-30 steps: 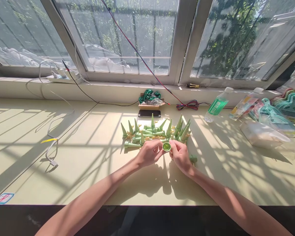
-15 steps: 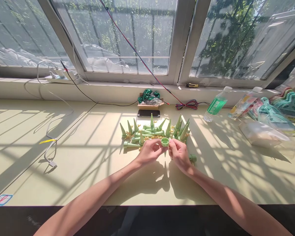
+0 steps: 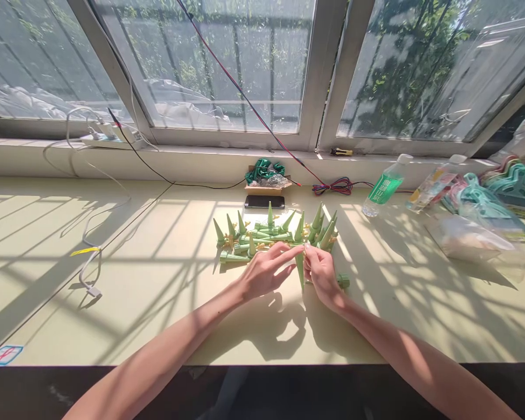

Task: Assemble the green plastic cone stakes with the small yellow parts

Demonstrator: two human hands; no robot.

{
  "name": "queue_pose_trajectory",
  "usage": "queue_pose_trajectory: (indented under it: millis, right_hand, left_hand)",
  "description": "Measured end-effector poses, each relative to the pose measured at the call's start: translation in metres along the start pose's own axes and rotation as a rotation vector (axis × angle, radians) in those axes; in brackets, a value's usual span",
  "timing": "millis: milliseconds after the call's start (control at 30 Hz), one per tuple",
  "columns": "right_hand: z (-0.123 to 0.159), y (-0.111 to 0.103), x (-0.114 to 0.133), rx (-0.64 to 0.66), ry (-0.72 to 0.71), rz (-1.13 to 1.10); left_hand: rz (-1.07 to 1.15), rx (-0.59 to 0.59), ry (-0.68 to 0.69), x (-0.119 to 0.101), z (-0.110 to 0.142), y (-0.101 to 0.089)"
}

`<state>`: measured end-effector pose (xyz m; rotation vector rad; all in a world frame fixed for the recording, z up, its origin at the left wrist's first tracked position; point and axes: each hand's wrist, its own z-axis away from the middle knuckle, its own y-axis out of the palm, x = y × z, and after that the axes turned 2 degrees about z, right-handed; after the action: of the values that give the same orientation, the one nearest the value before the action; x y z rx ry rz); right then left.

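Note:
A green cone-shaped watering spike hangs point down above the table, pinched at its upper end by my right hand. My fingers hide most of its open top. Beside it, my left hand has its index finger stretched across to the top of the spike, near my right thumb. The left thumb is apart from that finger, and nothing shows between them. Just beyond both hands lies a group of similar green watering spikes with small yellow parts, some standing point up and others lying flat. Another green piece rests right of my right hand.
Behind the spikes are a black phone and a small cardboard box with green material. To the right stand a bottle with a green label, a plastic bag and turquoise plastic items. A white cable lies left.
The spike's open top was visible between both hands and has swung out of sight under my fingers. My left hand has let go of its rim and stretched its index finger rightward.

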<state>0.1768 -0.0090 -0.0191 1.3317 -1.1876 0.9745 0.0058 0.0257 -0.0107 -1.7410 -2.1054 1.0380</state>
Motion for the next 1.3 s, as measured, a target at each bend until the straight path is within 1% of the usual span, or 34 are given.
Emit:
queue_pose_trajectory:
  millis: [133, 267, 500, 633, 733, 867, 933, 1067, 1133, 1200, 1300]
  right_hand:
    - [0.001, 0.001, 0.001, 0.015, 0.013, 0.018]
    - [0.0, 0.0, -0.003, 0.022, -0.009, 0.049]
    - [-0.001, -0.004, -0.011, 0.014, -0.061, 0.178]
    - [-0.002, -0.005, -0.012, -0.003, -0.11, 0.244]
    - [-0.001, -0.005, -0.011, 0.01, -0.107, 0.284]
    - [0.001, -0.005, -0.009, 0.031, -0.115, 0.332]
    - [0.002, -0.005, -0.008, 0.034, -0.133, 0.351]
    - [0.002, -0.004, -0.008, 0.04, -0.155, 0.369]
    - [0.001, -0.005, -0.009, 0.039, -0.16, 0.368]
    - [0.001, -0.005, -0.01, 0.037, -0.158, 0.362]
    - [0.001, -0.005, -0.011, 0.029, -0.146, 0.353]
  left_hand:
    - [-0.041, -0.011, 0.005, 0.002, 0.002, 0.001]
    - [-0.081, -0.034, 0.018, 0.003, 0.002, 0.001]
    - [-0.058, -0.055, 0.002, 0.001, 0.0, 0.001]
    - [0.027, -0.044, -0.1, 0.001, 0.002, 0.003]
    - [0.089, -0.05, -0.196, 0.001, 0.003, 0.006]
    - [0.153, -0.028, -0.26, -0.003, -0.001, 0.005]
    - [0.224, -0.02, -0.31, -0.006, -0.003, 0.004]
    - [0.466, 0.03, -0.535, -0.01, -0.007, 0.003]
    - [0.525, 0.054, -0.603, -0.01, -0.007, 0.003]
    - [0.48, 0.036, -0.576, -0.011, -0.007, 0.004]
    - [0.294, -0.03, -0.422, -0.01, -0.006, 0.006]
